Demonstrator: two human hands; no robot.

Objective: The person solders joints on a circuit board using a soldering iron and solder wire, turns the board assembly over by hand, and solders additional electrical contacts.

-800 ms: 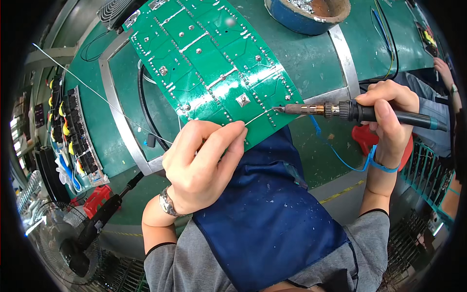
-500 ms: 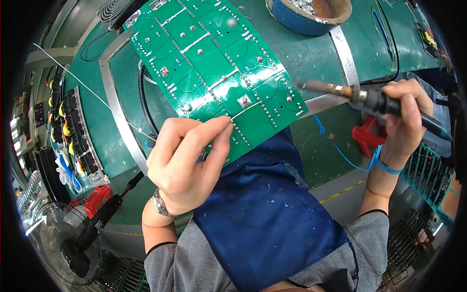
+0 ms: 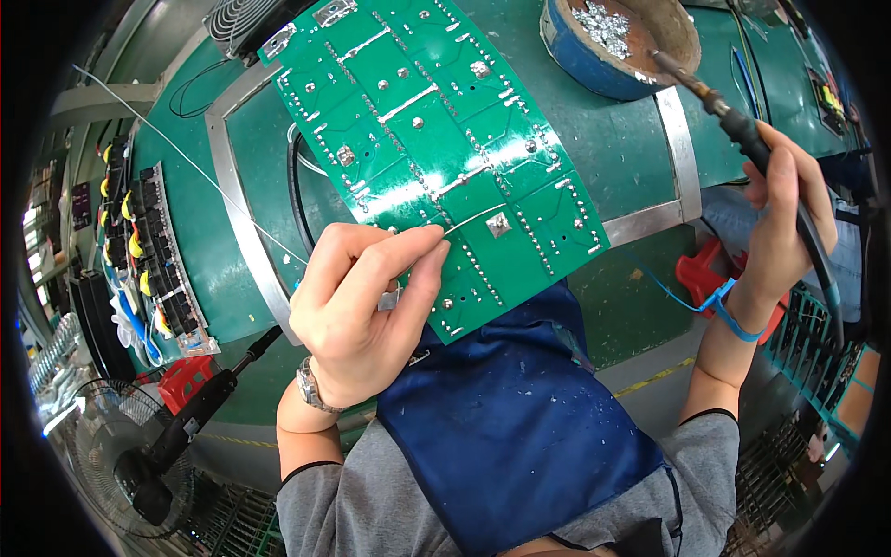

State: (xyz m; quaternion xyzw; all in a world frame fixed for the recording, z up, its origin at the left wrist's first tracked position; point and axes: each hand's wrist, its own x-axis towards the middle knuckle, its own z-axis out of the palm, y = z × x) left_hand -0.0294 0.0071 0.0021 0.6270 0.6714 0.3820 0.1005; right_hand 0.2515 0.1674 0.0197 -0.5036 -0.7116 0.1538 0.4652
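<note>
Circuit board (image 3: 445,153), green, solder side up, aslant over metal frame (image 3: 682,153) on bench (image 3: 620,139). Pinches solder wire (image 3: 473,218) above board with left hand (image 3: 357,306), thumb against forefinger; curls right hand (image 3: 789,204) closed around soldering iron (image 3: 741,127), tip by blue bowl's (image 3: 594,70) rim, contact unclear. Wears metal watch (image 3: 311,385), blue wrist strap (image 3: 735,314).

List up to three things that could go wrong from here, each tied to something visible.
1. Burns: the bare left hand pinches a thin wire over the green circuit board; if the soldering iron is hot, bringing it close could burn skin.
2. Knocks: the right hand holds the iron with its tip at the blue bowl's rim, so it might catch there or scatter the silvery bits inside.
</note>
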